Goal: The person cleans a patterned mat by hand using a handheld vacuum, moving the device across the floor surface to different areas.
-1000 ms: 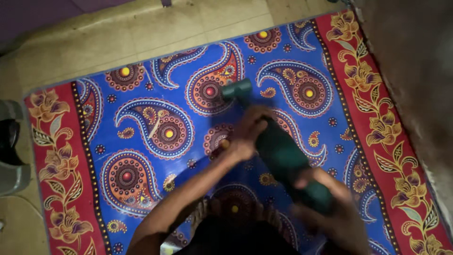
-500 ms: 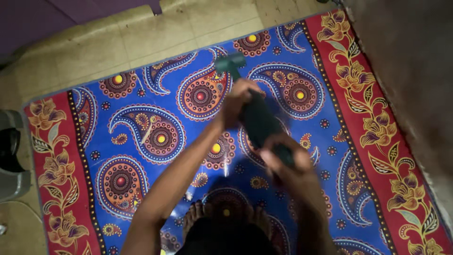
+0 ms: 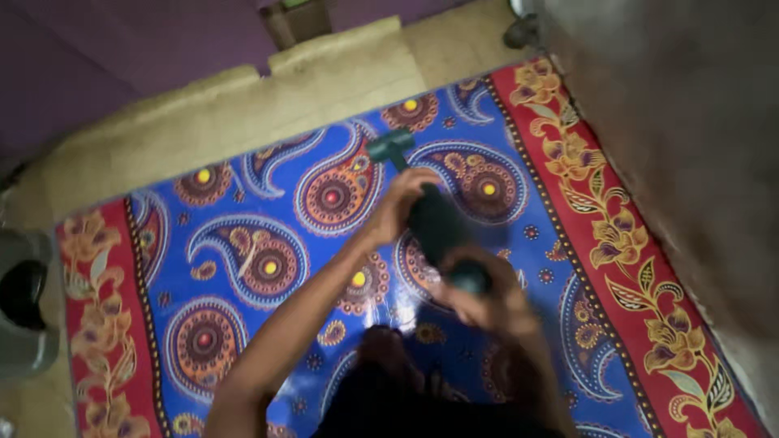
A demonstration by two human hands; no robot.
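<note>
Dark green handheld vacuum (image 3: 438, 221): you hold it at mid-frame, slanted, its T-shaped nozzle (image 3: 390, 147) down on the mat toward the upper centre. Your left hand (image 3: 403, 199) is wrapped around the front of the body; your right hand (image 3: 485, 294) is closed on the rear end. Blue paisley floor mat (image 3: 243, 243), red floral border, lies underneath. Grey bin (image 3: 20, 308) at the left edge.
</note>
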